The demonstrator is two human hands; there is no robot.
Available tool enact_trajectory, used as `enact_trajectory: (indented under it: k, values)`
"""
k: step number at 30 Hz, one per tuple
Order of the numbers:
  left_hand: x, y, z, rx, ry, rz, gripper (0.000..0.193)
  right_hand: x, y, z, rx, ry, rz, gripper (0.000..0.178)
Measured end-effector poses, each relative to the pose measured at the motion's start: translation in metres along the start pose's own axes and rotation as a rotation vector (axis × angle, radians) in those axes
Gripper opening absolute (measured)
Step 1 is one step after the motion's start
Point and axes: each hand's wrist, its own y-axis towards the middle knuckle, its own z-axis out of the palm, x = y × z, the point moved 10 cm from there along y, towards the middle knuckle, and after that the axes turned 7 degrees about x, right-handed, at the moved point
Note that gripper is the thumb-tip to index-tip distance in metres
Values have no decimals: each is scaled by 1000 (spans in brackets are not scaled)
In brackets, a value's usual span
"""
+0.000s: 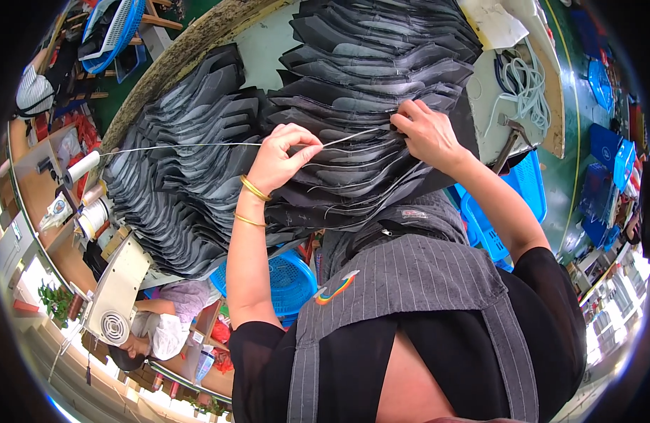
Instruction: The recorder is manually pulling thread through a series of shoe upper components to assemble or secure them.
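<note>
A thin white strip stretches from a white roll at the left across to my hands. My left hand pinches it between thumb and fingertips. Past that pinch the strip slants up to my right hand, whose thumb and forefinger are closed on its end at the edge of a dark sheet piece. Beneath both hands lies a long overlapping row of black-grey sheet pieces. Pale strips lie along several of the nearest pieces. Another fanned stack of dark pieces spreads to the left.
A hammer and a bundle of pale cord rest on the table's right side. Blue baskets stand below the near edge. A cream sewing machine is at the lower left, with another person beside it.
</note>
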Motion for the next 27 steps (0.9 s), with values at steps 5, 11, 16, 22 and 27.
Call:
enact_trajectory:
  k: [5, 11, 16, 22, 27]
  values:
    - [5, 7, 10, -10, 61, -40, 10, -11, -15, 3, -8, 27, 96, 36]
    - [-5, 7, 13, -47, 23, -22, 11, -16, -19, 5, 44, 107, 91, 34]
    - [-3, -2, 17, -91, 1, -58, 10, -14, -25, 5, -58, 127, 48, 36]
    - [0, -7, 19, -127, 10, -74, 9, -4, -30, -3, -77, 71, -49, 32]
    - [5, -9, 15, -154, -101, -122, 11, -26, -41, 0, -29, 426, 130, 22]
